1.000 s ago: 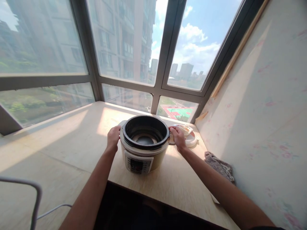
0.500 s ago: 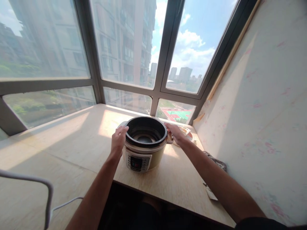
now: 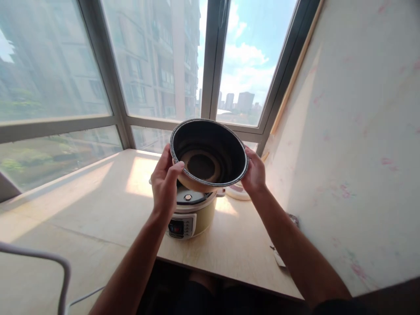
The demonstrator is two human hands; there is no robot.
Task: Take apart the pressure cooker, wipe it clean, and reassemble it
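A dark inner pot point(image 3: 226, 148) with a paler outside is held up in the air, tilted so its inside faces me. My left hand point(image 3: 166, 177) grips its left side, thumb over the rim. On the right side, my right hand point(image 3: 255, 173) is closed around the edge, its fingers partly hidden behind the pot. Beneath stands the electric pressure cooker point(image 3: 205, 216), a greenish-gold body with a control panel point(image 3: 181, 226) at its front left. Part of its opening shows, with a small round button in the bottom; the pot covers the rest.
The cooker stands on a pale wood-patterned ledge point(image 3: 98, 210) before large windows. A round white item point(image 3: 239, 192), partly hidden, lies behind my right forearm. A thick white tube point(image 3: 62, 262) curves at lower left. A patterned wall point(image 3: 344, 166) rises at right.
Both hands have lifted the inner pot out of the cooker and tilted it towards me. The cooker's inside now shows below. The view has shifted slightly.
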